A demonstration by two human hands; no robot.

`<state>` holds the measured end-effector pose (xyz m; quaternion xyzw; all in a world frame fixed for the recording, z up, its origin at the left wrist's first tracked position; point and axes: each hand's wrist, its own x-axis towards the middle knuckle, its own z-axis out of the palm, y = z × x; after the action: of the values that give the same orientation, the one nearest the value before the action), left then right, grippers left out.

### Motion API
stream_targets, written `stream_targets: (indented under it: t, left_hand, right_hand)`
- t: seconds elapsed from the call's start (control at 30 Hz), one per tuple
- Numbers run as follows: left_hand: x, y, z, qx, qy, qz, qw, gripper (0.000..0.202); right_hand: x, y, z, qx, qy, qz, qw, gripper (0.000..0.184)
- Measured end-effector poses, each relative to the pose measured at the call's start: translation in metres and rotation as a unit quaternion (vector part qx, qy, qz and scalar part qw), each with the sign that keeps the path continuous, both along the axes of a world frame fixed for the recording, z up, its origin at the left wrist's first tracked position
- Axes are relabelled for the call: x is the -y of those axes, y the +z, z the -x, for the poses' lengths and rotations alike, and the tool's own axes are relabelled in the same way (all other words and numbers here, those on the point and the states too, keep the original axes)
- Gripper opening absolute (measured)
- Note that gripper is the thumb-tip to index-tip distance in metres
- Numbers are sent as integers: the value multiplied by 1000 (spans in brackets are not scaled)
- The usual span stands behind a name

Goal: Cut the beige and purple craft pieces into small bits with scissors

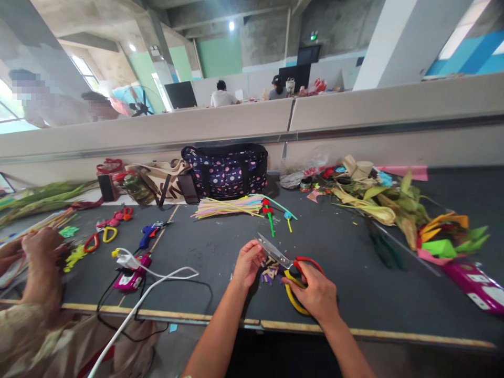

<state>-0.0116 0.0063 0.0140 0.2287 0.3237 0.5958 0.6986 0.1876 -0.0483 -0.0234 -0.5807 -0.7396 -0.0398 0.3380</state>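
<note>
My right hand (319,294) grips a pair of scissors (293,300) by its red and yellow handles. The silver blades point up and left, lying close together or slightly parted. At the blade tips is my left hand (249,265), its thumb and fingers pinched together; whatever they hold is too small to make out. Under the scissors lies a small pile of beige and purple cut pieces (271,272) on the dark table. Beyond my hands are a red and green pipe cleaner flower (269,216), a blue and yellow one (289,220) and a bundle of pastel pipe cleaners (230,208).
Left of me are a magenta power strip (133,275) with a white cable (147,286), a blue glue gun (148,235) and another person's hand (42,244). A patterned bag (232,173) stands behind. Pliers (386,251) and dried husks (370,207) lie right.
</note>
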Motion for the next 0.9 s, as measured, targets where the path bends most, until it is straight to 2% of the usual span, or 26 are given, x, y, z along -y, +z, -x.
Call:
stream_targets:
  t: [0.1, 0.27, 0.47, 0.67, 0.9]
  left_hand:
    - [0, 2, 0, 5, 0, 3, 1000, 25]
    - [0, 3, 0, -1, 11, 10, 1000, 25]
    - [0, 4, -1, 16, 22, 6, 1000, 25]
    - [1, 7, -3, 15, 10, 10, 1000, 22]
    - [1, 2, -1, 9, 10, -10, 1000, 19]
  right_hand:
    - [-1, 5, 0, -21, 4, 18, 1000, 51]
    - [-3, 8, 0, -32, -29, 29, 999, 60]
    - [1, 4, 1, 19, 20, 1, 1000, 51]
    - [2, 6, 1, 5, 21, -12, 1000, 56]
    - [2, 1, 0, -11, 27, -14, 999, 55]
